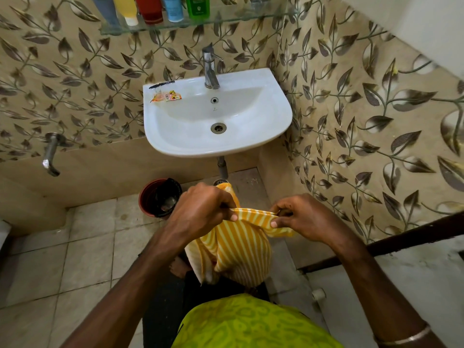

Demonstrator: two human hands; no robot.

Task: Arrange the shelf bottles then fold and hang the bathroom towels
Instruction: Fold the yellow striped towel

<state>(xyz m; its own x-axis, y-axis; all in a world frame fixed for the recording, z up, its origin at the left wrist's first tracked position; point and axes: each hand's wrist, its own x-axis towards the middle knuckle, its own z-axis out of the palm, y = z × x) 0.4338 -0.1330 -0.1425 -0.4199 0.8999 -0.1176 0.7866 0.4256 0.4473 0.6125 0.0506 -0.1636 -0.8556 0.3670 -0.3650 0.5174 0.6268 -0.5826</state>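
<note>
A yellow and white striped towel (238, 247) hangs bunched in front of me, below the sink. My left hand (200, 212) pinches its top edge on the left, and my right hand (303, 217) pinches the same edge on the right, so a short stretch is pulled taut between them. The rest of the cloth droops toward my legs. High on the wall, a glass shelf (226, 20) carries several bottles in a row: grey-blue, yellow (126, 8), red (150, 8), light blue and green (198, 6). Their tops are cut off by the frame.
A white wall basin (276, 126) with a chrome tap (210, 69) is straight ahead, with a small orange sachet (165, 97) and a black comb on its rim. A red bucket (153, 197) stands on the tiled floor at left. A wall spout (50, 156) juts out at far left.
</note>
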